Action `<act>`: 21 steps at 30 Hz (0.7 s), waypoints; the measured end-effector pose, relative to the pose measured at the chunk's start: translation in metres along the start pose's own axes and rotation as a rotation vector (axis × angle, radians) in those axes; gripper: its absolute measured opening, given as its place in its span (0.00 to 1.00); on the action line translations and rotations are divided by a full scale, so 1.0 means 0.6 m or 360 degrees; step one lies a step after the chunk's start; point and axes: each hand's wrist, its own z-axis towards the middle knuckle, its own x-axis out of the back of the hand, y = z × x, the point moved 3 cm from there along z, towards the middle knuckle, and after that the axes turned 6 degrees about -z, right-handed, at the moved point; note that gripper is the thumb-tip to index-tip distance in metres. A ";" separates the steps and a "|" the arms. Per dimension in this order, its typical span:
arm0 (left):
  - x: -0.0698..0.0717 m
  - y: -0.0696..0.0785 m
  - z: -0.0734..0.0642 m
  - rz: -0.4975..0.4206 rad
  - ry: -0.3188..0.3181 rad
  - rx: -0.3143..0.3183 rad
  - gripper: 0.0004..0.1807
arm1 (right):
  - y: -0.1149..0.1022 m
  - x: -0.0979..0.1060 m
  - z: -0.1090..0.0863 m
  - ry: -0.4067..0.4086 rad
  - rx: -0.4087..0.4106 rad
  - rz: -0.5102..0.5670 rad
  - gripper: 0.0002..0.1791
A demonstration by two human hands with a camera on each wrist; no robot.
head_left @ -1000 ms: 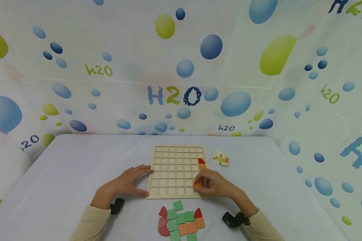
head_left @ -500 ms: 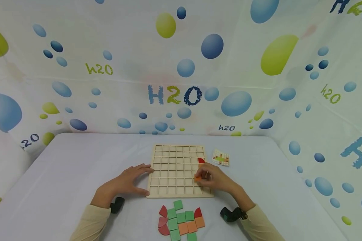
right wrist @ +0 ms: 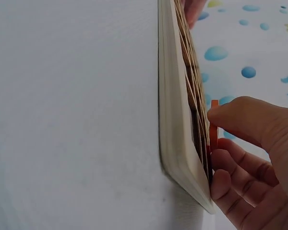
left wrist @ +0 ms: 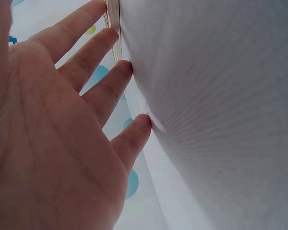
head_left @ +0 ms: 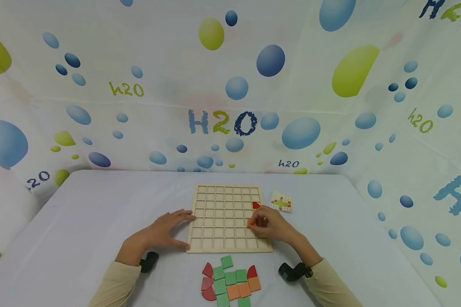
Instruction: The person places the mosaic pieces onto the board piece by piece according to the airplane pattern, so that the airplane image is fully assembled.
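Thin orange tile (right wrist: pixel 214 125) pinched over the right side of the wooden board (head_left: pixel 219 233)

In the right wrist view the orange tile is seen edge-on, caught between thumb and fingers of the right hand (head_left: pixel 273 224); in the head view it is mostly hidden by the fingertips, and only a small orange patch is shown. The layered side of the wooden board is given by that wrist view, its grid of square compartments by the head view. By the left wrist view the palm of the left hand (left wrist: pixel 62 124) is revealed — the fingers are spread, nothing is clasped by that grip, and the board's left edge is touched.

The orange tile is slim, flat and evenly coloured. It is held roughly parallel to the board's face; whether the board is touched by it cannot be told. A red piece (head_left: pixel 256 205) is set in the rightmost column. Green squares (head_left: pixel 231 279), orange squares (head_left: pixel 233 291) and red quarter-rounds (head_left: pixel 208 294) are clustered on the bench (head_left: pixel 111 200), and a patterned card (head_left: pixel 281 201) is laid beside the board's upper right.
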 end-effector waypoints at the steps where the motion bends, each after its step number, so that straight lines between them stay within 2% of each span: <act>1: 0.000 0.000 0.000 -0.0002 0.0000 0.0002 0.42 | 0.000 0.000 0.000 -0.0002 -0.0023 -0.0003 0.06; 4: 0.000 0.000 0.000 0.0005 -0.0002 0.0008 0.42 | 0.000 -0.001 0.002 -0.0007 -0.0059 -0.0008 0.05; 10: -0.001 0.000 0.000 -0.0002 -0.0010 0.0029 0.42 | 0.000 -0.003 0.004 0.0018 -0.0020 -0.0036 0.06; 21: 0.001 0.004 -0.001 0.0003 -0.0001 0.0030 0.42 | -0.001 -0.004 0.009 0.0009 -0.0064 -0.0072 0.05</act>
